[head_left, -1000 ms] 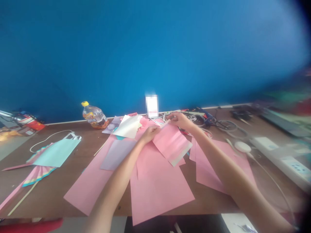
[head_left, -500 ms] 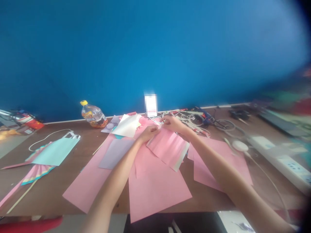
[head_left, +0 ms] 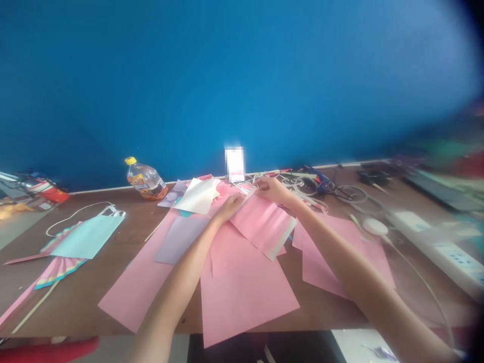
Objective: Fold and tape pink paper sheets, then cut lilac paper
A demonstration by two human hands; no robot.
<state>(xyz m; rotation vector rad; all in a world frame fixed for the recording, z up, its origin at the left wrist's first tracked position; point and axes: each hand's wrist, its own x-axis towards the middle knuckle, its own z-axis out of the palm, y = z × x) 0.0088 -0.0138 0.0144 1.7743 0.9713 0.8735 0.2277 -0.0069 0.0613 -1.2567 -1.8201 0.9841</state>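
Observation:
Both hands grip a pink sheet of paper [head_left: 263, 222] with a pale strip along its near right edge. My left hand [head_left: 230, 205] is closed on its left corner. My right hand [head_left: 274, 190] pinches the far edge, fingertips bent down. Below the held sheet lies a larger pink sheet [head_left: 245, 292] that hangs a little over the table's front edge. Another long pink sheet [head_left: 132, 287] lies left of it, partly under a lilac sheet [head_left: 179, 239]. A white sheet [head_left: 198, 195] is just beyond my left hand.
A bottle with a yellow cap [head_left: 146, 179] stands by the blue wall. At left are a light teal paper bag [head_left: 88, 236] and a pleated paper fan [head_left: 60, 269]. Tangled cables [head_left: 302, 186] and a lit phone-like screen [head_left: 236, 164] are at the back. A power strip [head_left: 449, 252] lies at right.
The held pink sheet has turned slightly, its near edge rising a little. My right hand has shifted slightly right, away from my left hand.

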